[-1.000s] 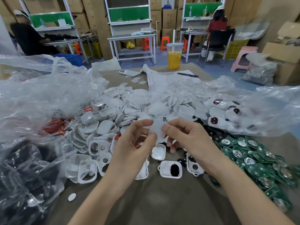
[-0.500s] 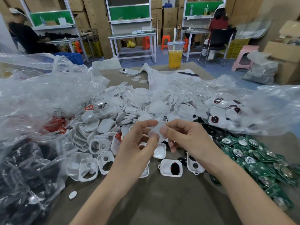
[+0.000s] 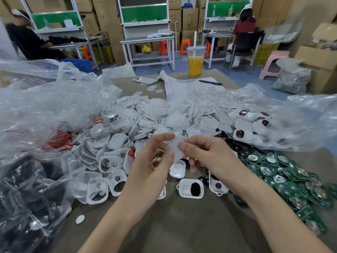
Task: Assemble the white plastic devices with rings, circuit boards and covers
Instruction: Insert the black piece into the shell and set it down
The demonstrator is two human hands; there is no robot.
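A big brown table (image 3: pixel 182 225) fills the view. A huge clear plastic bag (image 3: pixel 45 106) lies crumpled on its left side, and below it a second bag (image 3: pixel 27 198) holds dark parts. Another clear bag (image 3: pixel 300 125) lies on the right, with finished white devices (image 3: pixel 240 134) in its open mouth; they have dark windows with red rims.

In the middle is a big pile of white shells (image 3: pixel 145 115). To the right of the hands is a heap of green circuit boards (image 3: pixel 291 179), each with a round silver bit.

At the far end lies a sheet of paper (image 3: pixel 182 86). A cup of orange drink (image 3: pixel 196 61) stands behind it.

The left hand (image 3: pixel 149 167) and the right hand (image 3: pixel 209 154) are held up close together, just above the near edge of the pile. Both pinch one thin white cover (image 3: pixel 176 148) between thumb and fingers, the left on its left side and the right on its right side. The other fingers are loosely curled.

A phone (image 3: pixel 145 80) lies face down left of the paper. On the table below the hands sits an open shell (image 3: pixel 190 188) with a black piece in it. A black pen (image 3: pixel 210 82) lies on the paper. A small white oval bit (image 3: pixel 80 219) lies alone near the dark bag.
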